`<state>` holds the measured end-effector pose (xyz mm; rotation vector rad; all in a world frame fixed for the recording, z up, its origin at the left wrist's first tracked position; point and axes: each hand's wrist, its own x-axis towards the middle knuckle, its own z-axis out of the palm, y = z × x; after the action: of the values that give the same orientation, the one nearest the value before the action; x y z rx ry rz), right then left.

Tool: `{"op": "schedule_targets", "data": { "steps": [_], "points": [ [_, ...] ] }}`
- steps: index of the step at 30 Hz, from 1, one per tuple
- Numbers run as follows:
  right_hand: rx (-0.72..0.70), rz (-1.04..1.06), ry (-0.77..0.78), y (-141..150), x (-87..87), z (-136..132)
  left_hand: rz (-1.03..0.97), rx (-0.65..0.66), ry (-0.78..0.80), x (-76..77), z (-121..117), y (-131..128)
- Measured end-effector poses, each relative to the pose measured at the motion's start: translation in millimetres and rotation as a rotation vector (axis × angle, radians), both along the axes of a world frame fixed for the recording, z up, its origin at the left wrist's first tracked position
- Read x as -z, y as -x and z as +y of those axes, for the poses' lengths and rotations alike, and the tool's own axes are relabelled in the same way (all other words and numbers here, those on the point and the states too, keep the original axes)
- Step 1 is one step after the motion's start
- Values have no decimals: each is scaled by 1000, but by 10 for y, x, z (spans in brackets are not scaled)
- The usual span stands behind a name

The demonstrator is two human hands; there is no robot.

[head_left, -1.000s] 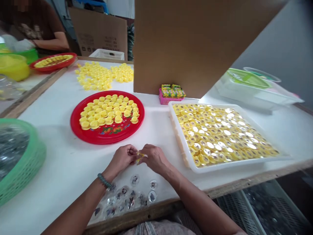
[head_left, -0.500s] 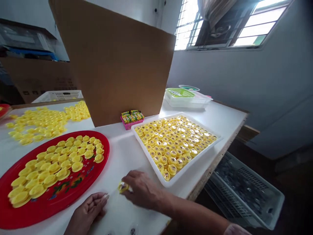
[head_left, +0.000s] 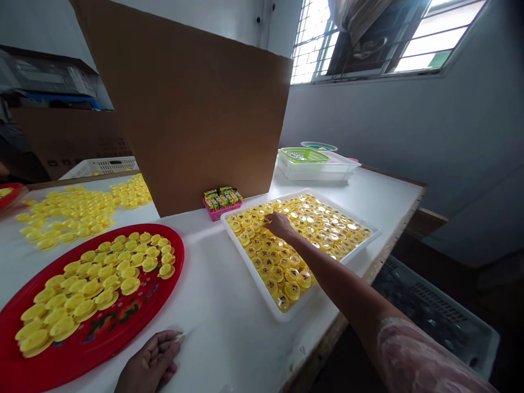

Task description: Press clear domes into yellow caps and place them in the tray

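Note:
My right hand point(head_left: 279, 225) is over the left back part of a white tray point(head_left: 262, 288), fingers bent down with a small yellow round piece point(head_left: 268, 220) at the fingertips. Rows of yellow round pieces point(head_left: 292, 290) with shiny clear tops and small dark prints fill the tray. Near the table's front, my left hand point(head_left: 149, 361) rests with curled fingers. Something small and whitish shows at its thumb tip, too small to name. Left of it lies a red oval tray point(head_left: 164, 297) holding plain yellow cap-like pieces point(head_left: 93, 286).
A tall cardboard sheet point(head_left: 188, 109) stands across the table. Before it sits a pink basket point(head_left: 223, 212) of small packets. Loose yellow pieces point(head_left: 77, 213) lie at the back left. A clear bin point(head_left: 315, 170) with a green basket point(head_left: 305, 155) stands back right. A crate point(head_left: 434, 311) sits below the table edge.
My right hand has gone from the table front to the white tray, carrying a yellow piece with a printed top. My left hand stays nearly in place. The view has shifted slightly.

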<state>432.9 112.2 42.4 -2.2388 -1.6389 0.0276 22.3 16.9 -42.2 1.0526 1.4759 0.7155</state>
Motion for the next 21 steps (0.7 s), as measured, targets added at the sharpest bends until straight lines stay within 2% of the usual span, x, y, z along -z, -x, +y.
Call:
{"op": "schedule_targets", "data": {
  "steps": [4,9,12,14,16,17,18,21],
  "points": [
    [-3,-16,-15,73,73,34,7,10,3,-114,-26,-17],
    [-11,-51,-75,146,13,-25,-21,75,5,-207,-16,10],
    [-30,-59,-105,315,-66,-175,-31,136,12,-247,-15,41],
    [-104,-34,-162,569,-113,-370,-39,151,-6,-282,-29,52],
    [-298,54,-273,934,-147,-653,-56,167,-31,-314,-42,52],
    [-435,120,-263,1140,-157,-820,-58,172,-36,-325,-45,49],
    [-578,196,-207,1346,-160,-997,-62,170,-37,-330,-45,48],
    [-984,322,100,1852,-118,-1490,-64,162,-40,-319,-45,52]
  ]
}}
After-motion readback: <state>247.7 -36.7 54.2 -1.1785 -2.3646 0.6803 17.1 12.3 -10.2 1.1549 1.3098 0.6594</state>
